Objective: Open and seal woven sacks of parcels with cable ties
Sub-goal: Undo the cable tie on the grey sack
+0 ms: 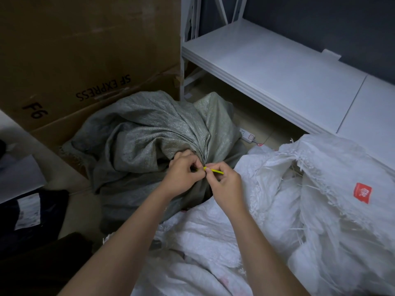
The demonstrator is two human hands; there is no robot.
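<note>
Cable tie (214, 170) tail points right, slightly down | both hands' fingers pinch it | grey sack (149, 133) neck gathered

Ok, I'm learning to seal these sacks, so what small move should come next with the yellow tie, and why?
Probably pull the free end of the yellow tie with the right hand while the left hand pins the head. The neck of the grey sack is already bunched at the fingers and both hands pinch the tie there, so cinching it looks like the remaining step.

1 grey sack (149, 133), perhaps 2 white sacks (320, 189), 1 cable tie (214, 170).
</note>
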